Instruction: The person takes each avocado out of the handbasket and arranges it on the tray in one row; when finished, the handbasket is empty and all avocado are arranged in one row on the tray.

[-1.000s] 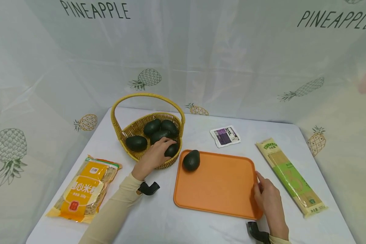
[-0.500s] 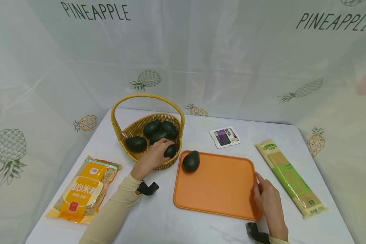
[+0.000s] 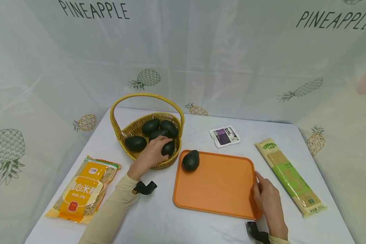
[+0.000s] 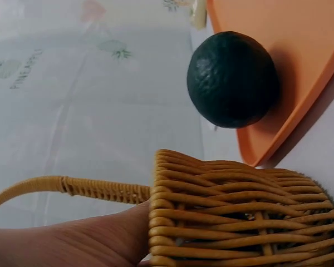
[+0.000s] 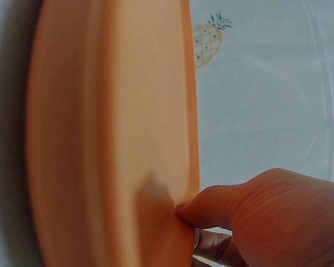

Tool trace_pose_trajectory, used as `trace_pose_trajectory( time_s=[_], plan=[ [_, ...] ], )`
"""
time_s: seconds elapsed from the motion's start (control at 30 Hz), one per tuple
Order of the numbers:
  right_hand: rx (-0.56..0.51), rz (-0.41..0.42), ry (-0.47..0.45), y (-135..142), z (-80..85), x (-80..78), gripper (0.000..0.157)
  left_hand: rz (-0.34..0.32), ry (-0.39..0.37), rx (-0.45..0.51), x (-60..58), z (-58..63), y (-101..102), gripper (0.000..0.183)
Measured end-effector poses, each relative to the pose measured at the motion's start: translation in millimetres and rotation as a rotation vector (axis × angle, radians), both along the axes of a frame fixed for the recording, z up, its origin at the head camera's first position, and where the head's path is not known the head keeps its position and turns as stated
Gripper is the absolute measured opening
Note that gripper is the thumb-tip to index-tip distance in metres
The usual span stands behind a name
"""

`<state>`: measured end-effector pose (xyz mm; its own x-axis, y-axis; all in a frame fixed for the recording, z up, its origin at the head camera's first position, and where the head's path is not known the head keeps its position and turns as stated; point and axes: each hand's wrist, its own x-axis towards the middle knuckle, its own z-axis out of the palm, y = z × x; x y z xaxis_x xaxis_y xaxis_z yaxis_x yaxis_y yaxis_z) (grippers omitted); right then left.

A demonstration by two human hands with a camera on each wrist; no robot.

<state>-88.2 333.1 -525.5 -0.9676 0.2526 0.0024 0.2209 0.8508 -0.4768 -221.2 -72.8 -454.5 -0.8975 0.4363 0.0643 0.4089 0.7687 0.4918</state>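
Observation:
My left hand point(image 3: 154, 152) reaches over the near rim of a yellow wicker basket point(image 3: 131, 130) and grips a dark green avocado point(image 3: 168, 148) inside it, fingers over the top and thumb at the near side. Several more avocados point(image 3: 136, 143) lie around it. In the left wrist view the basket wall point(image 4: 245, 214) hides my fingers. On the right, my right hand point(image 3: 269, 198) pinches the edge of an orange tray point(image 3: 216, 183), thumb on top, as the right wrist view shows. A single avocado point(image 3: 190, 160) sits at the tray's far left corner.
A yellow bag of rice noodles point(image 3: 83, 189) lies at the left of the white table. Behind the tray is a small white and purple packet point(image 3: 225, 136). A long green noodle pack point(image 3: 289, 176) lies right of my right hand. The basket's tall handle point(image 3: 147, 95) arches upward.
My left hand and the avocado it grips have shifted slightly left within the basket. My right hand keeps its pinch on the tray's edge.

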Motion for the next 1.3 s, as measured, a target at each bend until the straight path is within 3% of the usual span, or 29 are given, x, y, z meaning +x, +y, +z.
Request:
trace_pose_trajectory(
  time_s=[0.7, 1.0, 1.3],
  plan=[
    [0.008, 0.0, 0.015, -0.1, -0.8, 0.7, 0.05, 0.04, 0.057, 0.003, 10.6, 17.2, 0.4, 0.065],
    [0.001, 0.006, 0.029, 0.1, -0.7, 1.7, 0.048, 0.019, 0.095, 0.008, 16.5, 26.2, 2.1, 0.064],
    [0.001, 0.007, -0.001, 0.5, 0.6, 1.3, 0.049, 0.035, 0.065, -0.005, 22.0, 32.6, 7.3, 0.064]
  ],
)
